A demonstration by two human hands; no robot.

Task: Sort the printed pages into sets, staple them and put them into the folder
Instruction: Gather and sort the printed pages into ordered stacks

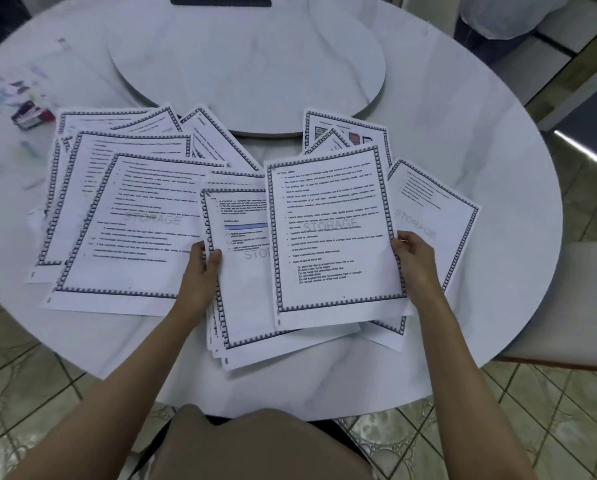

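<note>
Left grip pinches stack; right grip pinches top page (fingers hidden underneath).

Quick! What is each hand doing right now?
Left hand: pinches the middle stack of pages.
Right hand: holds the top page by its right edge.

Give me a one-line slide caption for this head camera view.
Left hand grips a page stack, right hand holds a loose page, other pages fanned across the marble table.
</note>
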